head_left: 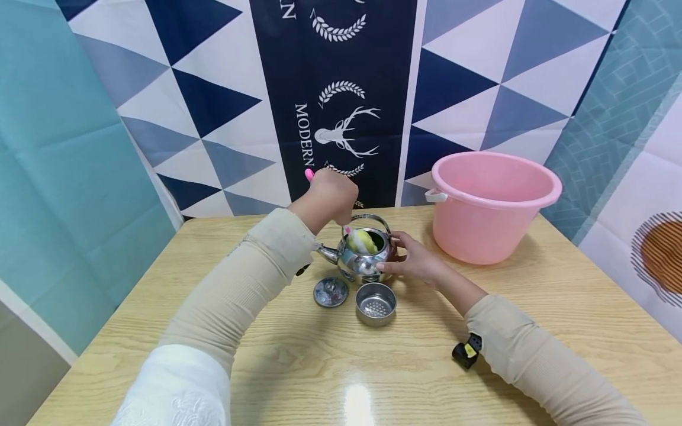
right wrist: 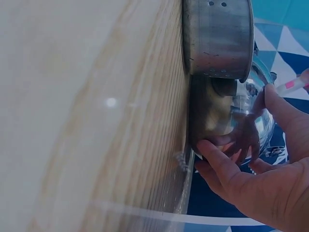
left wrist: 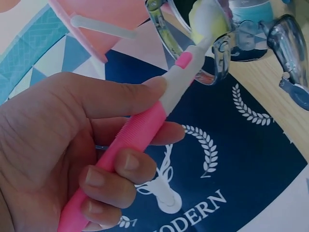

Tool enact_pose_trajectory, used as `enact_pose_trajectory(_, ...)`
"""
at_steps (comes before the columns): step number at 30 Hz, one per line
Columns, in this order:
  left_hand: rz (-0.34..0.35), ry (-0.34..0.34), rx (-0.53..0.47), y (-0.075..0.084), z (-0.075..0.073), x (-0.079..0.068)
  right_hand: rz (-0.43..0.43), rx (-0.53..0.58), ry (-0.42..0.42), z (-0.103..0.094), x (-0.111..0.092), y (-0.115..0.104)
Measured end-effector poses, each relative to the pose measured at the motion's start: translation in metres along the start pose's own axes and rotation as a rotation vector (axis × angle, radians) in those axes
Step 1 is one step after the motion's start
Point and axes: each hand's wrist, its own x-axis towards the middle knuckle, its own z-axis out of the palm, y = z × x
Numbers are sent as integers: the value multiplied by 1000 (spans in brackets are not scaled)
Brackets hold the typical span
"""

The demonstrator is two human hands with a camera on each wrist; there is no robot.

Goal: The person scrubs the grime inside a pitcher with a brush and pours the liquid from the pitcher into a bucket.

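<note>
My left hand (head_left: pixel 334 192) grips a sponge brush by its pink and white handle (left wrist: pixel 144 124), the fingers wrapped round it and the thumb along the top. Its yellow and white sponge head (head_left: pixel 362 241) sits in the open mouth of a shiny metal teapot (head_left: pixel 366 269), under the arched handle. With thumb and fingers spread round the side away from the spout, my right hand (head_left: pixel 418 260) holds the teapot on the table. In front of it lie the round lid (head_left: pixel 331 291) and a metal strainer basket (head_left: pixel 375 305) with holes in its bottom.
A pink bucket (head_left: pixel 487 219) with a white handle stands behind and to the right of the teapot. The wooden table (head_left: pixel 298 367) backs onto a patterned cloth (head_left: pixel 341 65). A black strap with a small device (head_left: pixel 467 350) sits at my right wrist.
</note>
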Motion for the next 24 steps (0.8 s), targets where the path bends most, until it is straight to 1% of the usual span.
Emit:
enact_pose_trajectory(8, 21, 17, -38, -1, 5, 5, 8, 10, -4, 1, 0, -2)
enact_pose_trajectory(15, 39, 16, -45, 4, 4, 6, 2, -10, -4, 1, -1, -1)
enact_pose_trajectory(19, 51, 5, -76, 5, 0, 4, 4, -15, 1, 0, -1, -1)
enact_pose_trajectory(24, 48, -42, -137, 3, -1, -1, 7, 17, -6, 0, -1, -1)
